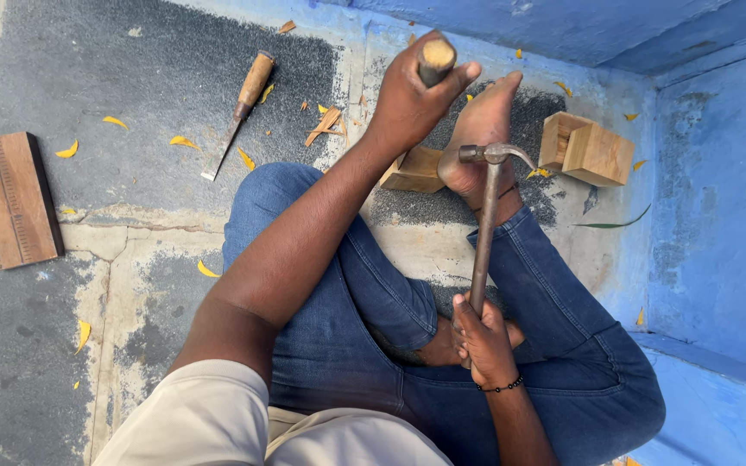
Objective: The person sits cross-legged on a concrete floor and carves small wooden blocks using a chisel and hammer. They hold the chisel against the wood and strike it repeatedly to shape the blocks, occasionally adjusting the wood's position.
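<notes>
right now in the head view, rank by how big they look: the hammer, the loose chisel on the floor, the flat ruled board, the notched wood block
1. hammer, the longest, though nearer the camera
2. flat ruled board
3. loose chisel and notched wood block: too alike to rank, one long and thin, one chunky

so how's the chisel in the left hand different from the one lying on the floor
The held chisel stands upright, gripped by the left hand, with only its wooden handle top showing. The floor chisel lies flat and untouched, its metal blade fully visible. Both have wooden handles.
</notes>
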